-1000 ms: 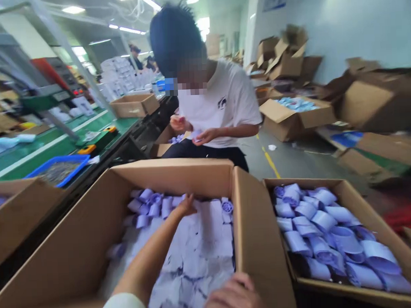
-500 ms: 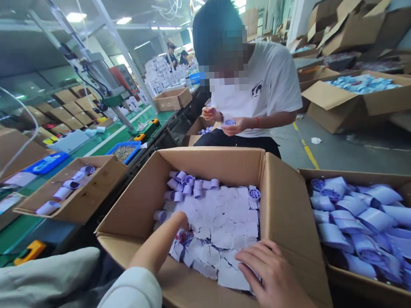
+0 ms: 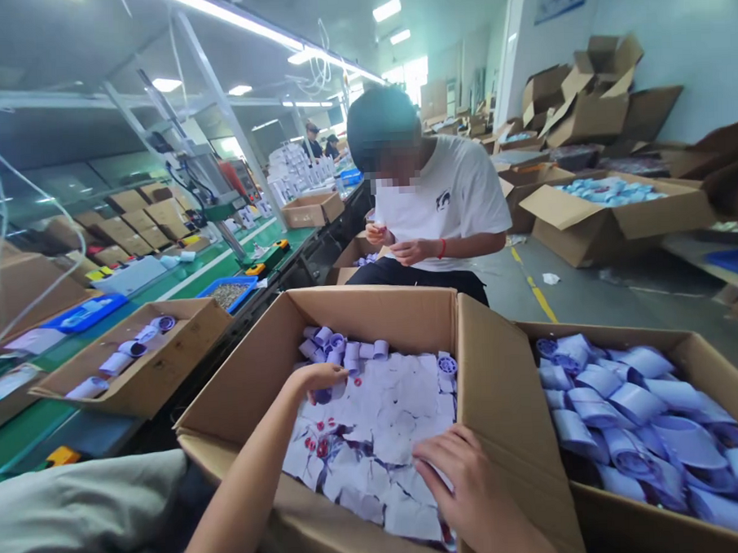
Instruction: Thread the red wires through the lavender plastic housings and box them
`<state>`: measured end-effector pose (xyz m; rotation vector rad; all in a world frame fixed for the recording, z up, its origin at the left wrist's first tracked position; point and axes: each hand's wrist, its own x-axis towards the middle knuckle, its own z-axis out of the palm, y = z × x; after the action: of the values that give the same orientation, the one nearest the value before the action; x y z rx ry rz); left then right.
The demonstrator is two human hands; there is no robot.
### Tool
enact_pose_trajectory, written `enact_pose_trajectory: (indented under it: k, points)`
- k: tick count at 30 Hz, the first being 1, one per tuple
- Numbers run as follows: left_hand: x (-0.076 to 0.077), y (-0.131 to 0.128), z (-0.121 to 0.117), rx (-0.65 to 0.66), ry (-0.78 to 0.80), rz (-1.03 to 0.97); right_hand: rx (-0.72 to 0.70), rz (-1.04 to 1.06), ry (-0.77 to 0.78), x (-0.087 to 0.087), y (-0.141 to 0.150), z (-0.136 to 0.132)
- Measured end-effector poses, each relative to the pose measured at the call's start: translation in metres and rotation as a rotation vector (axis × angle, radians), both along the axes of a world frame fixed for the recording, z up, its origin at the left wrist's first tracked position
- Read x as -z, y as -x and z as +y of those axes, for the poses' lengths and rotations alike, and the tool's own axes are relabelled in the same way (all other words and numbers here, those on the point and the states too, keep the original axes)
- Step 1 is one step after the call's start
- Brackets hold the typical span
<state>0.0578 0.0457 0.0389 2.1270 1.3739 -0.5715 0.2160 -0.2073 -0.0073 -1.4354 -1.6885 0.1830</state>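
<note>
Inside the large cardboard box, my left hand reaches to the far left side. Its fingers are bent over a short lavender plastic cylinder and partly hide it. Over the near right part of the box, my right hand lies with fingers stretched out and nothing visible in it. Under both hands spreads a layer of torn white sheets. Small red pieces show on and between the sheets at left. Several lavender cylinders stand in the far left corner, with one ring-ended piece at far right.
At right, another box is full of larger lavender cylinders. A box with a few cylinders stands by the green conveyor at left, near a blue tray. Facing me sits a co-worker, hands raised.
My left hand has moved from the red pieces toward the far left corner, uncovering them, and now has a cylinder under its fingers. My right hand stays near the right side. The view has tilted up.
</note>
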Motion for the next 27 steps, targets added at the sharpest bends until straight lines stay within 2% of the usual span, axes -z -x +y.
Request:
enact_pose_trajectory:
  k: [2,4,6,8,11,14,17,21,27]
  points:
    - [-0.032,0.004,-0.017,-0.010,0.006,-0.124,0.048,0.105,-0.062,0.005,0.003,0.008]
    - [-0.058,0.007,-0.045,0.008,0.026,-0.302,0.108,0.325,-0.074,0.008,0.006,0.018]
    - [-0.076,0.010,-0.078,0.013,0.099,-0.568,0.106,0.634,-0.037,0.005,0.007,0.026]
    - [-0.086,0.011,-0.108,0.057,0.130,-0.713,-0.012,0.941,0.028,-0.005,0.006,0.027]
    - [-0.089,0.012,-0.140,0.094,0.197,-0.783,-0.295,1.238,0.172,-0.023,0.002,0.016]
    - [-0.087,0.010,-0.159,0.000,0.291,-0.790,-0.442,1.330,0.293,-0.033,0.001,-0.001]
    - [-0.084,0.010,-0.171,-0.101,0.348,-0.811,-0.399,1.285,0.295,-0.033,0.003,-0.014]
    - [-0.079,0.012,-0.182,-0.095,0.321,-0.855,-0.333,1.157,0.330,-0.032,0.008,-0.023]
    - [-0.076,0.020,-0.191,-0.120,0.271,-0.855,-0.332,1.162,0.369,-0.039,0.004,-0.030]
